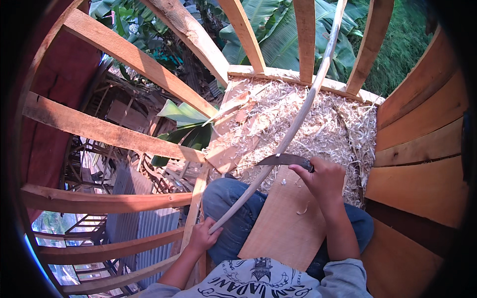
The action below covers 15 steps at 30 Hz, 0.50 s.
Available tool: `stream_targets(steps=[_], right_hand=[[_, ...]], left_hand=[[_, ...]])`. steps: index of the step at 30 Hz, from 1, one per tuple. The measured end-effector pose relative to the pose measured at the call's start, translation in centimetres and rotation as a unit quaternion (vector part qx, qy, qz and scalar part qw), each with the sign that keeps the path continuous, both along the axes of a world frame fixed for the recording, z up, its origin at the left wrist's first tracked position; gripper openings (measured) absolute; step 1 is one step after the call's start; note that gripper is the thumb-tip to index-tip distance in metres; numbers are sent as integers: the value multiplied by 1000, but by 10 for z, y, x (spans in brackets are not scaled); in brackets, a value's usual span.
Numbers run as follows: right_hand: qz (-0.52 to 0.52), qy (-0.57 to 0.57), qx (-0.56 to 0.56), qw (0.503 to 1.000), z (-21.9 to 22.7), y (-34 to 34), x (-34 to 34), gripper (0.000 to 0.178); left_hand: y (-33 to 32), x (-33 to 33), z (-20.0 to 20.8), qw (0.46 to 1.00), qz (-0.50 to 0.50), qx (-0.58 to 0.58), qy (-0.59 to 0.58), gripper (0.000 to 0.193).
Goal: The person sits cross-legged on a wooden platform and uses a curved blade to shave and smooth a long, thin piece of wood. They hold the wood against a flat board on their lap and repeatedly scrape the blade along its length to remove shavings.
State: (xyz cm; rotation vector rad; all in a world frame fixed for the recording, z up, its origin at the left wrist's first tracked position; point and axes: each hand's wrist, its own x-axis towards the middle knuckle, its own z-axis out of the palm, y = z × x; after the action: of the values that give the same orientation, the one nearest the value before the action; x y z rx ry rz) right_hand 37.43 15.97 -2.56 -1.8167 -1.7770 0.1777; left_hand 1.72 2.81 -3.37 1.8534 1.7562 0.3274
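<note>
You've got a long, pale, slightly bent pole point(304, 113) gripped in your left hand point(202, 236), dark curved knife point(282, 159) clutched in your right hand point(325, 180); shavings point(323, 119) litter the floor point(224, 158), wooden slats point(114, 131) around it.

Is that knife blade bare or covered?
Bare: the knife blade, dark and curved, shows uncovered where it crosses the stick.

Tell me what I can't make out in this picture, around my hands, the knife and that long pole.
In the head view:
- Pole: far end, cut off by the top edge.
- Knife: most of the handle, covered by the right hand.
- Jeans: the lap, hidden by the plank.
- Whatever lies beneath the thick wood shavings, which cover it.
</note>
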Motion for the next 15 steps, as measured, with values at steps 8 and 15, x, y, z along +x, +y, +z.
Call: stream_targets(steps=[8,15], right_hand=[[-255,182,-2,950,-15,34,81,70],[-37,179,48,982,7,-1,23,52]], left_hand=[[-7,-5,-5,1000,8,7,-11,25],[7,-11,2,996,-16,-82,-11,26]])
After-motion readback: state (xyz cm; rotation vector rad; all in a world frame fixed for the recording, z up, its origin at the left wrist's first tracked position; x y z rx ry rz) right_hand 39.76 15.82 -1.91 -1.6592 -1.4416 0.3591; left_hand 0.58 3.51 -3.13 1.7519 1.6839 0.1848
